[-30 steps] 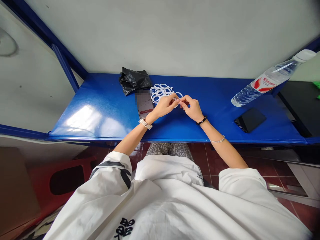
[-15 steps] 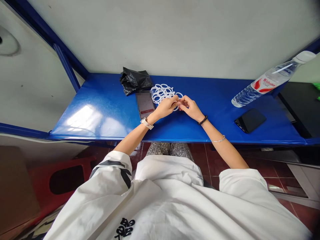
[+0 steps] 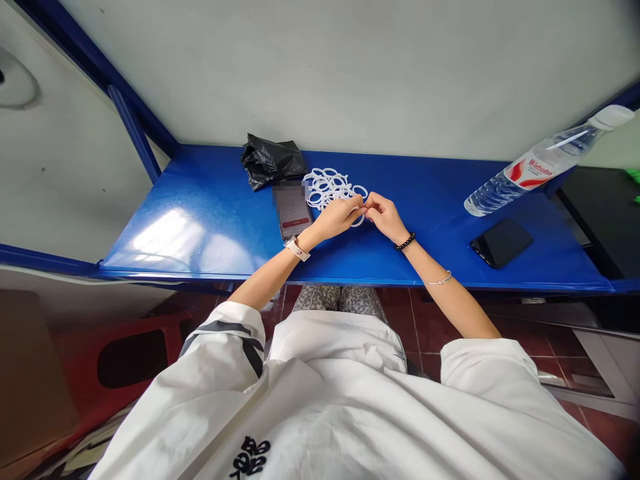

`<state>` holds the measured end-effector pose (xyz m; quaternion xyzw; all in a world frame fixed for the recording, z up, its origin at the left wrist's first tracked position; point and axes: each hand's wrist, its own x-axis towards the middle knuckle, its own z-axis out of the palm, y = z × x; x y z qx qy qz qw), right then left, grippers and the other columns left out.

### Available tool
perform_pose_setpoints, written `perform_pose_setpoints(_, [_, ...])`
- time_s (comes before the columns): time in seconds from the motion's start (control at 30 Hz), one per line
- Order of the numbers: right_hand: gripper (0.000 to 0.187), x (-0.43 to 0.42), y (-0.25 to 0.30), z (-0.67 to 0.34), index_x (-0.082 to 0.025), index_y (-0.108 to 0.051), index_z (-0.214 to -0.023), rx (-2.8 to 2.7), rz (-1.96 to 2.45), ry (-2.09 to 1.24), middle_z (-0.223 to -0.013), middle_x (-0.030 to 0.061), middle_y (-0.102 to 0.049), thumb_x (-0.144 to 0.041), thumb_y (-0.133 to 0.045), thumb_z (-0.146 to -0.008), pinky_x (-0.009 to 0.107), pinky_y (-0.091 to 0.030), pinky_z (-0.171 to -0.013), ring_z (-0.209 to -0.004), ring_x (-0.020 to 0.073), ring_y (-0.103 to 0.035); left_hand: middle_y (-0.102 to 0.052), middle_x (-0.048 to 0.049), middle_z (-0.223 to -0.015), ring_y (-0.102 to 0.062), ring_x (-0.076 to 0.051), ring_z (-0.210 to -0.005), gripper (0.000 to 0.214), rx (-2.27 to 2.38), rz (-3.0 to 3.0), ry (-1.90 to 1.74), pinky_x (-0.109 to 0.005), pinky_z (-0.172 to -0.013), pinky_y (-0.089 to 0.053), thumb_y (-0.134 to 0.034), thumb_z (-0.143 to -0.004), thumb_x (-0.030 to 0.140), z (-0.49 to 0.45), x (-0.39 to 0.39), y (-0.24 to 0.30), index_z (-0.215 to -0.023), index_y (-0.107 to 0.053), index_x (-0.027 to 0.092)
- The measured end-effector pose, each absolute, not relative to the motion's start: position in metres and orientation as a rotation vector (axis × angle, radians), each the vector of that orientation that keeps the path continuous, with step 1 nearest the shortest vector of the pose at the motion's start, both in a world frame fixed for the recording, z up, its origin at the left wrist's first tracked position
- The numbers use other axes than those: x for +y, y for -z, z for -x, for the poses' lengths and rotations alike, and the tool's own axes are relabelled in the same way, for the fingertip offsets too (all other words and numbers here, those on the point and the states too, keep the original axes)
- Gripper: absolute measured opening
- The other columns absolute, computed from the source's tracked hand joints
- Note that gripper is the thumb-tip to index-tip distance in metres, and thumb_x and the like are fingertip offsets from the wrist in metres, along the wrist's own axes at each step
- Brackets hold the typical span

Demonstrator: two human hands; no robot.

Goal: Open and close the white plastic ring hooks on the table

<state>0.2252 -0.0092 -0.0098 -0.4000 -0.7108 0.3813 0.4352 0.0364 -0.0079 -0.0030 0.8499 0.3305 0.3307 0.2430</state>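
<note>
My left hand [image 3: 340, 215] and my right hand [image 3: 384, 213] meet fingertip to fingertip above the blue tabletop [image 3: 415, 247]. A white plastic ring [image 3: 361, 221] hangs at the left fingers, its lower curve showing below them. The right thumb and index finger are pinched close against the left fingertips, where the ring's edge is mostly hidden. Just behind the hands lies a loose pile of white rings [image 3: 327, 179], several of them overlapping. One white ring [image 3: 360, 187] rests at the pile's right side.
Left of the pile lies a phone [image 3: 294, 210] with a lit screen, and behind it a crumpled black plastic bag [image 3: 274, 160]. To the right are a water bottle [image 3: 530, 170] and a dark phone [image 3: 501, 243]. A pale wall [image 3: 350, 73] closes off the back.
Both hands have shifted slightly right, fingertips still together. The ring hanging at them now shows lower, below the left fingers.
</note>
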Motion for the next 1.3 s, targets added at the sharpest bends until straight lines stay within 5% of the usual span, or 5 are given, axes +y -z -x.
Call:
perform_pose_setpoints(0.4, [0.024, -0.007, 0.009, -0.225, -0.024, -0.049, -0.064, -1.575, 0.968, -0.962, -0.058, -0.0040, -0.046, -0.029, -0.067, -0.080, 0.027, -0.029, -0.050, -0.053, 0.0113, -0.035, -0.050, 0.0026, -0.059, -0.048, -0.014, -0.054, 0.041, 0.871, -2.147, -0.950, -0.029, -0.058, -0.033, -0.043, -0.108, 0.053, -0.038, -0.013, 0.000, -0.081, -0.045, 0.022])
perform_pose_setpoints(0.63, [0.037, -0.005, 0.006, -0.224, -0.023, -0.047, -0.066, -1.403, 0.923, -1.037, -0.058, -0.0054, -0.047, -0.044, -0.074, -0.080, 0.024, -0.032, -0.050, -0.052, 0.0090, -0.037, -0.058, 0.0029, -0.070, -0.054, -0.014, -0.060, 0.056, 0.792, -2.003, -1.010, -0.028, -0.061, -0.044, -0.063, -0.097, 0.064, -0.037, -0.014, -0.003, -0.128, -0.054, 0.019])
perform_pose_setpoints(0.93, [0.047, -0.007, 0.003, -0.223, -0.024, -0.048, -0.069, -1.426, 0.917, -1.117, -0.060, -0.0052, -0.043, -0.056, -0.082, -0.075, 0.025, -0.031, -0.053, -0.056, 0.0104, -0.037, -0.069, -0.0026, -0.083, -0.066, -0.017, -0.077, 0.070, 0.641, -1.836, -1.002, -0.032, -0.076, -0.055, -0.075, -0.087, 0.067, -0.039, -0.011, 0.000, -0.134, -0.060, 0.018])
perform_pose_setpoints(1.17, [0.044, -0.012, -0.006, -0.220, -0.024, -0.050, -0.070, -1.293, 0.877, -1.301, -0.060, -0.0059, -0.047, -0.048, -0.086, -0.070, 0.023, -0.036, -0.055, -0.057, 0.0099, -0.041, -0.073, -0.0062, -0.093, -0.072, -0.019, -0.084, 0.077, 0.618, -1.644, -1.027, -0.031, -0.077, -0.058, -0.080, -0.082, 0.067, -0.038, -0.014, -0.006, -0.136, -0.060, 0.017])
perform_pose_setpoints(1.3, [0.046, -0.014, -0.008, -0.220, -0.024, -0.055, -0.075, -1.293, 0.851, -1.331, -0.063, -0.0056, -0.055, -0.052, -0.090, -0.069, 0.023, -0.040, -0.057, -0.059, 0.0096, -0.046, -0.072, -0.0040, -0.085, -0.071, -0.018, -0.081, 0.075, 0.629, -1.625, -1.054, -0.031, -0.077, -0.056, -0.079, -0.082, 0.069, -0.036, -0.010, -0.009, -0.134, -0.064, 0.017])
